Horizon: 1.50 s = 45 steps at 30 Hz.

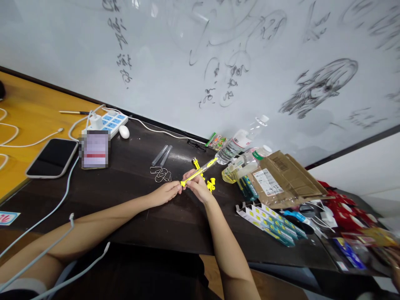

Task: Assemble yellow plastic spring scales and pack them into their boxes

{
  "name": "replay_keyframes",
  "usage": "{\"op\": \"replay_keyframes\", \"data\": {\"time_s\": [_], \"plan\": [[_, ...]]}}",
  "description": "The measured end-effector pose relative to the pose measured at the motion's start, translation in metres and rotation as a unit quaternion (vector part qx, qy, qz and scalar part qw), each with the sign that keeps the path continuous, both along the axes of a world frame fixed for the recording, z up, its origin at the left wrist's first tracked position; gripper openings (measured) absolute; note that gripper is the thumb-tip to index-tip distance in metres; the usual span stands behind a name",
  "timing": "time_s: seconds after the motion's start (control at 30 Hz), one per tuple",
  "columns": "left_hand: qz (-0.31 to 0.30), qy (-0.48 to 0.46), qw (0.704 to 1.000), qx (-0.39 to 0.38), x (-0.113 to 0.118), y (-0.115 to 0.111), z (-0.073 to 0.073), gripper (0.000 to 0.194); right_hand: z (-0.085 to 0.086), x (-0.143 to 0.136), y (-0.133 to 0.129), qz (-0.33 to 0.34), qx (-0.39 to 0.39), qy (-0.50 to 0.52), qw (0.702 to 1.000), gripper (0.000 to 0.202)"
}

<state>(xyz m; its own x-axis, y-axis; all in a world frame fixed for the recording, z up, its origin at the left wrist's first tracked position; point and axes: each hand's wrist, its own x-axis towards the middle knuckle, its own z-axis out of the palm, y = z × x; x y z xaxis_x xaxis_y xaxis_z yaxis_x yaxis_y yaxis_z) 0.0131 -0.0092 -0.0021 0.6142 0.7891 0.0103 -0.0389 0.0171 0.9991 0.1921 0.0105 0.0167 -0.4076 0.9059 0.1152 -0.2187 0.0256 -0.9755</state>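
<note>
One slim clear-and-yellow tube (205,168) is held above the dark counter (181,231), its near yellow end pinched between the fingertips of the left hand (166,193) and its shaft gripped by the right hand (197,186). Small yellow pieces (211,184) lie on the counter just beside the right hand, while bent wire loops (161,175) and clear tubes (162,155) rest beyond the left hand.

Pale sleeve hem (26,285), bare forearms (227,239)
</note>
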Motion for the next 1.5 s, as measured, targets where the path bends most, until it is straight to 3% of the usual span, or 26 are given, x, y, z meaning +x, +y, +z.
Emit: {"op": "replay_keyframes", "data": {"time_s": [0.17, 0.47, 0.67, 0.8, 0.9, 1.0, 1.17, 1.33, 1.5], "plan": [[-0.04, -0.087, 0.986, -0.138, 0.006, 0.0, -0.002, 0.029, 0.001, -0.003, -0.003, 0.011, -0.032, 0.025, 0.999, 0.017], [-0.009, -0.151, 0.975, -0.16, 0.009, -0.006, -0.008, 0.033, -0.01, -0.015, -0.005, -0.02, -0.011, 0.042, 0.999, 0.024], [0.01, -0.137, 0.974, -0.178, 0.01, -0.01, -0.006, 0.031, -0.02, -0.018, -0.005, -0.022, -0.007, 0.026, 0.999, 0.029], [0.011, -0.062, 0.981, -0.184, 0.007, 0.001, -0.005, 0.029, -0.025, -0.021, -0.001, -0.061, 0.012, 0.015, 0.998, 0.028], [0.041, 0.044, 0.987, -0.151, 0.001, 0.009, -0.003, 0.034, -0.027, -0.024, 0.001, -0.088, 0.024, -0.014, 0.996, 0.026], [0.111, 0.122, 0.986, 0.021, -0.006, 0.009, 0.001, 0.037, -0.028, -0.025, 0.003, -0.102, 0.023, -0.046, 0.993, 0.028], [0.146, 0.178, 0.965, 0.126, -0.012, 0.006, 0.004, 0.033, -0.025, -0.027, 0.002, -0.117, 0.015, -0.052, 0.992, 0.029], [0.119, 0.103, 0.982, 0.101, -0.005, 0.007, -0.005, 0.029, -0.025, -0.031, -0.003, -0.071, 0.016, -0.028, 0.997, 0.024], [0.157, 0.019, 0.987, 0.027, -0.002, 0.013, -0.009, 0.031, -0.028, -0.028, 0.0, -0.038, -0.002, -0.038, 0.999, 0.027]]}}
